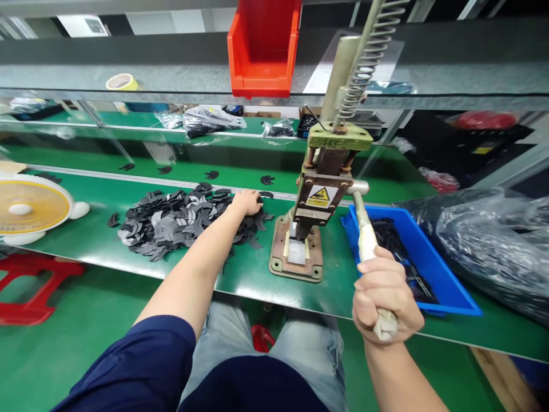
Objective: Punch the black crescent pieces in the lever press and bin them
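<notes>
My right hand (387, 292) is wrapped around the taped lever handle (368, 237) of a hand press (326, 177). The handle slopes down toward me from the press's right side. At the press's foot, a pale block (297, 250) sits on the base plate (281, 252), below the ram. My left hand (247, 202) rests at the right rear of a pile of black curved pieces (171, 220). Its fingers are curled down among them, and what lies under the fingertips is hidden. A dark curved piece (266, 194) lies just beyond these fingers.
Right of the press stands a blue bin (446, 280) with black parts, beside a large plastic-wrapped bundle (501, 246). A fan (34, 206) lies at the left. Above, a shelf holds a red bin (263, 86) and a tape roll (122, 82). Several black pieces lie behind the pile.
</notes>
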Motion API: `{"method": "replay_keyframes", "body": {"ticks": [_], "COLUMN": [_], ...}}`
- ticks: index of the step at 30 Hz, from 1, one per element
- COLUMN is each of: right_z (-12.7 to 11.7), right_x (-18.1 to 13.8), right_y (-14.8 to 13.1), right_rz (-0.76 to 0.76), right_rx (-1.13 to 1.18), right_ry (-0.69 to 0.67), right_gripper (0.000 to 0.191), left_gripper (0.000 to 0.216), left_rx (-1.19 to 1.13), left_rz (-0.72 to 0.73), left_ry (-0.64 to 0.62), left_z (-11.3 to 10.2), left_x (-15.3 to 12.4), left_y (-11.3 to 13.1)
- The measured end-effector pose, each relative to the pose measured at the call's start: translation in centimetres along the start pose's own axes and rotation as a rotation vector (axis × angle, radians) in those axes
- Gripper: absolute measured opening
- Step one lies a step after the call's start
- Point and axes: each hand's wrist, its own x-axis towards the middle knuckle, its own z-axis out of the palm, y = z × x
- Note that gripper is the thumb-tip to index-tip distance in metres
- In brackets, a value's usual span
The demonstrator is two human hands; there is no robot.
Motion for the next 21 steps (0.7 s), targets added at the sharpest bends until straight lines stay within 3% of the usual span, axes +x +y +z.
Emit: {"method": "replay_keyframes", "body": {"ticks": [3, 11, 13, 16, 19, 21], "right_z": [-0.2, 0.0, 0.0, -0.1, -0.2, -0.3], "right_x": [-0.1, -0.5, -0.6, -0.7, -0.7, -0.5], "right_y": [0.0, 0.1, 0.2, 0.3, 0.4, 0.4], "right_rz": [-0.004, 0.021, 0.021, 0.009, -0.035, -0.071], "right_rx": [-0.006, 0.015, 0.017, 0.006, 0.019, 0.038], "right_ry": [-0.009, 0.029, 0.037, 0.043, 0.035, 0.017], "right_gripper": [0.013, 0.012, 0.012, 0.013, 0.011, 0.012], "left_gripper": [0.062, 0.065, 0.059, 0.047, 0.043, 0.044], "left_rx": [0.025, 0.056, 0.037, -0.023, -0.09, -0.106], "left_rz": [-0.008, 0.074, 0.075, 0.039, -0.004, -0.009], "left_ry": [-0.114, -0.192, -0.2, -0.105, -0.012, -0.016], "left_z": [0.6, 0.2, -0.5, -1.0, -0.7, 0.0], "left_x": [0.1, -3.4, -2.4, 0.8, 4.4, 6.3], "left_y": [0.4, 1.0, 0.8, 0.5, 0.5, 0.8]}}
